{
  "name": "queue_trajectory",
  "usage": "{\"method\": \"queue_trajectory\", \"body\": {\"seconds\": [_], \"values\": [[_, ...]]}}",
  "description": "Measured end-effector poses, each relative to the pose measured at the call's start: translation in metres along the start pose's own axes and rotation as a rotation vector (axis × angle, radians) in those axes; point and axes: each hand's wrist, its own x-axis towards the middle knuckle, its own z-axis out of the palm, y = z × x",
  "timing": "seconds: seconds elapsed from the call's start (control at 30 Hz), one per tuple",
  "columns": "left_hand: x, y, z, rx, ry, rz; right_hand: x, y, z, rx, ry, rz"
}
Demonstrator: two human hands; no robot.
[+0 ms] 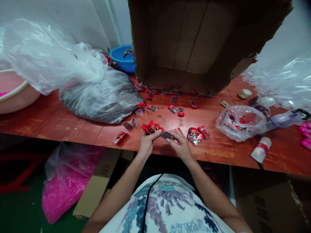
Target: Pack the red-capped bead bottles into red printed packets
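Over the front edge of the table, my left hand (147, 142) pinches a red printed packet (152, 127). Beside it my right hand (180, 144) is closed on a small clear container of dark beads (167, 135), which meets the packet's open-looking right end. How far the container sits inside the packet I cannot tell. Similar red-capped containers (173, 109) lie scattered behind my hands. A flat red packet (119, 137) is to the left, and a few filled red packets (198, 134) lie to the right. Small clear cups (129, 123) stand left of my hands.
A large open cardboard box (184, 38) stands at the back. On the left are a bulging plastic bag of dark beads (102, 94), a blue basin (122, 58) and a pink tub (17, 94). A clear bag of red packets (240, 123) and a white roll (261, 149) lie right.
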Motion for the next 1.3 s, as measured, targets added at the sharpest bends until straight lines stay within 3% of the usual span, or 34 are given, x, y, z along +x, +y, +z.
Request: {"method": "queue_trajectory", "body": {"seconds": [0.17, 0.37, 0.53, 0.63, 0.73, 0.9, 1.03, 1.13, 1.23, 1.3], "values": [[-0.004, 0.002, 0.002, 0.114, 0.015, -0.021, -0.005, 0.005, 0.003, 0.118, 0.048, 0.054], [-0.005, 0.001, 0.004, 0.204, -0.072, 0.046, -0.015, -0.004, 0.003, -0.06, 0.092, -0.08], [-0.01, -0.004, 0.007, 0.13, -0.146, -0.045, -0.018, 0.004, 0.007, 0.186, 0.117, 0.108], [-0.013, -0.001, 0.01, 0.066, -0.129, -0.09, -0.018, 0.009, 0.003, 0.235, 0.125, 0.137], [-0.014, 0.0, 0.012, 0.064, -0.077, -0.069, -0.018, 0.007, -0.006, 0.146, 0.086, 0.089], [-0.016, -0.01, 0.012, 0.23, -0.156, -0.06, -0.015, -0.006, -0.014, -0.016, -0.025, -0.047], [-0.016, -0.016, 0.012, 0.233, -0.182, -0.125, -0.015, 0.004, -0.019, -0.02, 0.052, 0.035], [-0.013, -0.013, 0.008, 0.098, -0.142, -0.21, -0.017, 0.021, -0.039, -0.047, 0.17, 0.116], [-0.009, -0.009, 0.003, -0.009, -0.096, -0.279, -0.018, 0.03, -0.063, -0.26, 0.282, 0.171], [-0.008, -0.011, 0.002, -0.016, -0.1, -0.293, -0.017, 0.026, -0.068, -0.453, 0.36, 0.13]]}}
